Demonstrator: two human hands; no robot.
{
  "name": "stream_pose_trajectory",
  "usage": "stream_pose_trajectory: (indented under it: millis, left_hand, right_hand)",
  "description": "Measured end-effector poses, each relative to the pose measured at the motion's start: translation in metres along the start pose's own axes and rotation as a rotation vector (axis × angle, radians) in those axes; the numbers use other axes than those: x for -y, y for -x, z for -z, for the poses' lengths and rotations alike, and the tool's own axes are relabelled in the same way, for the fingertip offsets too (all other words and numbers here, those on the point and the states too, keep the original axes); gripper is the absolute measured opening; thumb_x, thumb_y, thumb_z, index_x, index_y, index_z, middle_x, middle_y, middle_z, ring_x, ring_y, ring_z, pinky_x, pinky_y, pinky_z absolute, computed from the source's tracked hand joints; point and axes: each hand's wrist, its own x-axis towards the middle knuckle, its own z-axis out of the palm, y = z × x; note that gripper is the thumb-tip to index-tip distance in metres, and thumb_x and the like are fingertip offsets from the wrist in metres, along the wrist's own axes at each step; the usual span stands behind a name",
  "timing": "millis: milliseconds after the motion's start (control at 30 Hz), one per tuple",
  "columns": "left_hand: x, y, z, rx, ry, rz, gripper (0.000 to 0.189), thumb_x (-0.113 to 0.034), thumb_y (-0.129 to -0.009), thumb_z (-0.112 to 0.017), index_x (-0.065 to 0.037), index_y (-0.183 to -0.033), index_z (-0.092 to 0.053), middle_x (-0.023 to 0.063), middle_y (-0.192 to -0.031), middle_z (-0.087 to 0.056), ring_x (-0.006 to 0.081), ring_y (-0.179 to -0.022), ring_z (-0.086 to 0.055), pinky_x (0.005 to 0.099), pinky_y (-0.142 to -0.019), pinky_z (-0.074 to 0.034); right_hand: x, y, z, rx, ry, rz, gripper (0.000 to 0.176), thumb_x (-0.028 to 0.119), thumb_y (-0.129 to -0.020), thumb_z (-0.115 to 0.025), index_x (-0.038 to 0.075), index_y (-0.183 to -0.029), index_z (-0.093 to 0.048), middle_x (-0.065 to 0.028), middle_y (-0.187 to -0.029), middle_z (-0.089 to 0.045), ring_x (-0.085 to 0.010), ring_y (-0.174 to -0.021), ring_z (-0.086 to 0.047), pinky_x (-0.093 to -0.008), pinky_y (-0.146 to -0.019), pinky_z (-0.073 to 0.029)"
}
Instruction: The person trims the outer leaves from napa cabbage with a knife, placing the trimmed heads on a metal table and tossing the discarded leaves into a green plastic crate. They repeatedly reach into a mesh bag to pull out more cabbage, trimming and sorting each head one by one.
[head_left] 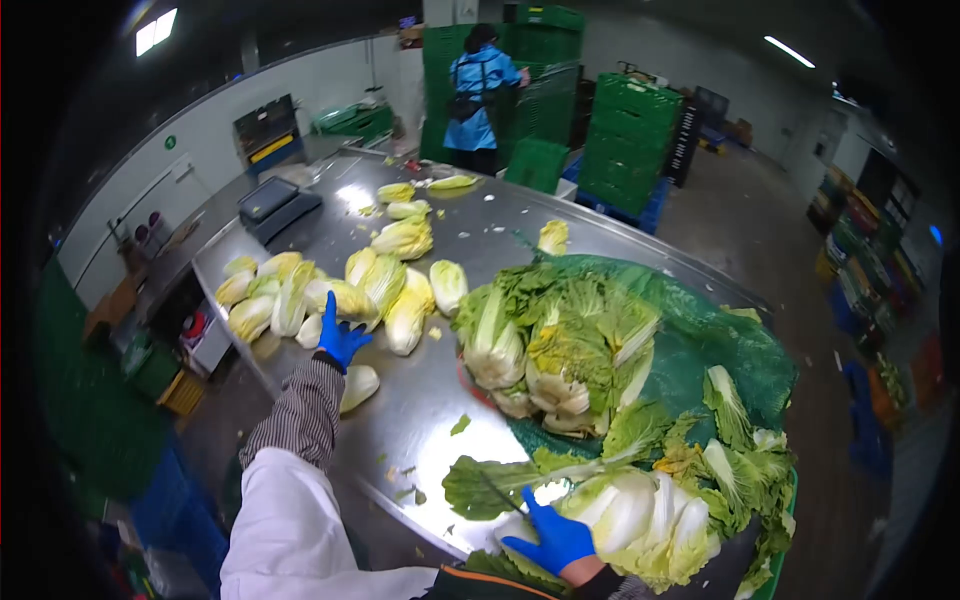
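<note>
My left hand, in a blue glove, is spread beside the pile of trimmed cabbages on the steel table; nothing is gripped in it. A small pale cabbage piece lies just below that hand. At the front, my right hand, also gloved in blue, holds a thin dark knife pointing up and left. Right beside it are a whitish cabbage and loose green leaves. Untrimmed leafy cabbages are heaped on a green net bag.
A dark scale stands at the table's back left. More trimmed cabbages lie toward the far end. Beyond the table, a person in blue faces stacked green crates; another green crate stack stands to the right.
</note>
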Motion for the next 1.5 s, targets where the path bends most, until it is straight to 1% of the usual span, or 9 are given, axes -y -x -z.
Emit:
stream_pose_trajectory:
  millis: [200,500,567,900,1200,1300,1333,1367,1500]
  left_hand:
    - [0.091,0.047,-0.041,0.333,-0.516,-0.226,0.06,-0.041,-0.09,-0.056,-0.019,-0.141,-0.035,-0.0005,-0.1,-0.057,0.01,-0.085,-0.053,0.0273,-0.073,-0.044]
    - [0.305,0.184,0.024,0.371,-1.245,-0.043,0.071,-0.044,-0.072,-0.076,-0.003,-0.125,-0.054,0.0146,-0.103,-0.061,0.0202,-0.093,-0.059,0.0333,-0.085,-0.048]
    - [0.344,0.248,0.02,0.496,-1.471,-0.354,0.063,-0.042,-0.077,-0.071,-0.002,-0.123,-0.055,0.0165,-0.095,-0.066,0.0249,-0.093,-0.063,0.0362,-0.082,-0.049]
    - [0.543,0.421,-0.09,1.058,-1.026,0.438,0.059,-0.037,-0.085,-0.065,0.0,-0.126,-0.044,0.0163,-0.111,-0.061,0.022,-0.099,-0.061,0.0322,-0.083,-0.05]
    - [0.512,0.501,-0.236,1.839,-1.234,0.287,0.062,-0.051,-0.086,-0.059,-0.012,-0.133,-0.048,0.0146,-0.117,-0.062,0.0232,-0.107,-0.058,0.0317,-0.094,-0.044]
    - [0.47,0.446,-0.263,1.669,-1.335,0.0,0.051,-0.045,-0.089,-0.057,-0.011,-0.128,-0.054,0.0113,-0.112,-0.064,0.0188,-0.098,-0.062,0.0316,-0.088,-0.048]
    - [0.441,0.425,-0.284,1.461,-1.336,0.38,0.047,-0.041,-0.09,-0.057,-0.011,-0.127,-0.055,0.012,-0.11,-0.065,0.0188,-0.095,-0.063,0.0311,-0.087,-0.049]
    - [0.436,0.384,-0.29,1.506,-1.479,-0.321,0.043,-0.037,-0.091,-0.058,-0.01,-0.125,-0.056,0.0116,-0.108,-0.066,0.0196,-0.092,-0.065,0.03,-0.084,-0.05]
    - [0.359,0.267,-0.34,1.027,-1.422,-0.56,0.047,-0.04,-0.086,-0.062,-0.006,-0.118,-0.061,0.0136,-0.106,-0.067,0.0247,-0.098,-0.064,0.0328,-0.085,-0.049]
  right_hand:
    - [-0.005,-0.044,-0.049,0.243,0.219,-0.18,0.09,0.065,-0.075,-0.058,0.008,-0.14,-0.031,-0.0175,-0.091,-0.062,-0.0328,-0.079,-0.064,-0.0424,-0.066,-0.052]
    - [-0.077,0.039,-0.051,0.072,0.136,-0.449,0.053,0.057,-0.076,-0.059,0.011,-0.102,-0.057,-0.0143,-0.087,-0.063,-0.0308,-0.077,-0.065,-0.0439,-0.063,-0.05]
    - [-0.094,0.069,-0.043,0.044,0.094,-0.459,0.048,0.056,-0.077,-0.059,0.014,-0.103,-0.058,-0.0145,-0.086,-0.063,-0.0311,-0.076,-0.064,-0.0438,-0.064,-0.05]
    - [-0.234,0.23,0.019,-0.082,0.224,-0.632,0.025,0.041,-0.067,-0.075,0.024,-0.085,-0.07,-0.0058,-0.077,-0.064,-0.0249,-0.07,-0.064,-0.0388,-0.063,-0.05]
    - [-0.391,0.398,0.146,-0.388,0.529,-0.667,0.029,0.023,-0.068,-0.071,0.012,-0.094,-0.064,-0.0123,-0.082,-0.062,-0.0341,-0.078,-0.061,-0.0427,-0.069,-0.049]
    - [-0.455,0.429,0.158,-0.634,0.437,-0.897,0.019,0.02,-0.079,-0.06,0.009,-0.094,-0.063,-0.0131,-0.073,-0.06,-0.0319,-0.072,-0.061,-0.0415,-0.064,-0.049]
    - [-0.466,0.429,0.162,-0.736,0.386,-0.91,0.016,0.021,-0.082,-0.057,0.009,-0.091,-0.062,-0.0125,-0.067,-0.059,-0.0299,-0.063,-0.061,-0.0402,-0.056,-0.049]
    - [-0.46,0.42,0.176,-0.805,-0.124,-1.057,0.016,0.023,-0.084,-0.055,0.01,-0.091,-0.061,-0.0105,-0.062,-0.055,-0.0259,-0.053,-0.056,-0.038,-0.047,-0.045]
    - [-0.427,0.344,0.17,-1.191,-0.927,-0.869,0.017,0.023,-0.089,-0.05,0.009,-0.088,-0.059,-0.0023,-0.054,-0.043,-0.0137,-0.036,-0.039,-0.0297,-0.031,-0.032]
